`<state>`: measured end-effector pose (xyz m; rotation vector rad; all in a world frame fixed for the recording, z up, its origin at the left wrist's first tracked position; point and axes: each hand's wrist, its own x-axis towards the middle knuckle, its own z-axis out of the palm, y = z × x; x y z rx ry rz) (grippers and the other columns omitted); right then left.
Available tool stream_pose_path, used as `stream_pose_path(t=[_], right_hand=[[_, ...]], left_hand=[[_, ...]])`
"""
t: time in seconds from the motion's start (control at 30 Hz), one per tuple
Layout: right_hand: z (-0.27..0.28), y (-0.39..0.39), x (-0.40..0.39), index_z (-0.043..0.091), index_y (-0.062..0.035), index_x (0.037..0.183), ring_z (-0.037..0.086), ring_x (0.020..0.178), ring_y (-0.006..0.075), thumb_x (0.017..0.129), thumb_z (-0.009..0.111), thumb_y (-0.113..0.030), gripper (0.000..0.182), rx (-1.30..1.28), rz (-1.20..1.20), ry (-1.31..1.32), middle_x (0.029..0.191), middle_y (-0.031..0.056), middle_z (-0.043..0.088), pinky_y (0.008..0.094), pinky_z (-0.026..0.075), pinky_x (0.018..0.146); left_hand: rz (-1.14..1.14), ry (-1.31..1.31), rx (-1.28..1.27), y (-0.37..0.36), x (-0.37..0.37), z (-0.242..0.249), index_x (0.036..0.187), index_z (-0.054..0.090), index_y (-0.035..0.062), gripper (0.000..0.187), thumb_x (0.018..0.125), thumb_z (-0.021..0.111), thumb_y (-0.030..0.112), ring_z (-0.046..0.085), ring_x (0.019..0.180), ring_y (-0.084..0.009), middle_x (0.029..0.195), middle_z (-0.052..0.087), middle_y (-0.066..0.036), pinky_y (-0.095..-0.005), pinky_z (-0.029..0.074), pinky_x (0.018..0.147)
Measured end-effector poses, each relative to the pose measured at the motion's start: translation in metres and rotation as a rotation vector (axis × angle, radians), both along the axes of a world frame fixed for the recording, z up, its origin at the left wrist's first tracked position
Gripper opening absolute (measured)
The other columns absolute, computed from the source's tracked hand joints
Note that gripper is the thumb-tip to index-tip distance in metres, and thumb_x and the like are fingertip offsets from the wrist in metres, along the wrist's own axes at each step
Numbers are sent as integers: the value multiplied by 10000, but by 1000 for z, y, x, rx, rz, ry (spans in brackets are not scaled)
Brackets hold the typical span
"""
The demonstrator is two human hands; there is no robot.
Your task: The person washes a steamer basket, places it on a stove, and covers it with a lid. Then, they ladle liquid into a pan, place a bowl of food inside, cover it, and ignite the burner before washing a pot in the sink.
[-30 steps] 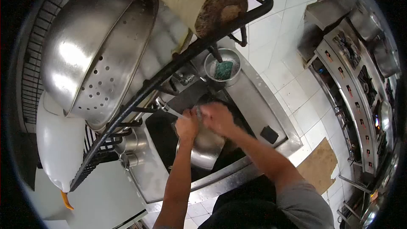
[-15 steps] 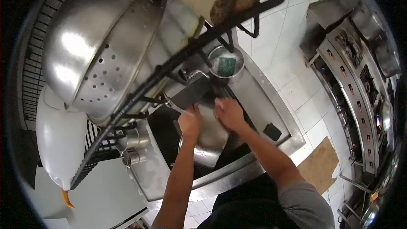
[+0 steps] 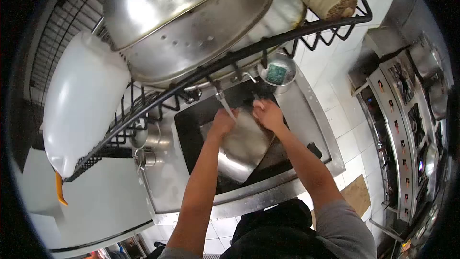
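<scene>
Steel pot (image 3: 242, 151) under both hands (image 3: 247, 119), in sink (image 3: 189, 129).

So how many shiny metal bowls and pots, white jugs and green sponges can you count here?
Shiny metal bowls and pots: 4, the big colander, the pan both hands hold in the sink, the small bowl, the cup
White jugs: 1
Green sponges: 1
Total: 6

A wire rack (image 3: 230, 62) loaded with a large steel basin (image 3: 191, 24) overhangs the far side of the sink (image 3: 306, 115), blocking passage from above. A tilted steel pot (image 3: 244, 146) fills most of the sink; the tap (image 3: 225, 103) juts between both hands. The right counter stays open beside a small bowl (image 3: 278, 74).
</scene>
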<state>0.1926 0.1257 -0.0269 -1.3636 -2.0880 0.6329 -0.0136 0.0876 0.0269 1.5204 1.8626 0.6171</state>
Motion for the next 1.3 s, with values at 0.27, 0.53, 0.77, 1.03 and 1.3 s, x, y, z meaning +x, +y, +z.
stream_pose_path(t=[0.27,0.53,0.77,1.03,1.3], right_hand=[[80,-124,-43,649,-98,993,600,961,344,765,641,-286,296,521,176,106,957,140,645,447,469,846],[14,-7,-16,641,-102,986,595,910,366,797,617,-267,252,119,12,14,927,122,641,481,494,817],[61,-124,-72,684,-146,1008,600,1088,300,788,630,-297,272,533,34,34,1137,65,650,471,498,847],[19,-20,-3,674,-133,1048,618,975,350,803,615,-247,276,-92,20,51,1108,116,662,422,511,830],[94,-152,-76,705,-190,1033,612,1021,264,728,665,-183,308,528,109,31,1122,32,638,425,443,923]], left_hand=[[-62,-111,146,-3,-24,-37,1074,651,-8,345,926,567,293,644,901,-431,929,670,-275,-482,501,797],[97,132,85,-115,-19,14,999,647,-10,526,1031,355,426,599,852,-503,889,643,-299,-565,462,756],[190,-39,154,-113,-29,2,893,643,-12,564,1030,350,450,601,819,-498,829,637,-279,-555,456,733],[160,22,267,-136,-35,-18,849,632,-25,570,1031,356,440,603,792,-496,798,629,-280,-545,459,698],[199,-100,238,-138,-38,-18,792,623,-9,567,1043,323,401,605,736,-481,723,613,-275,-539,448,641]])
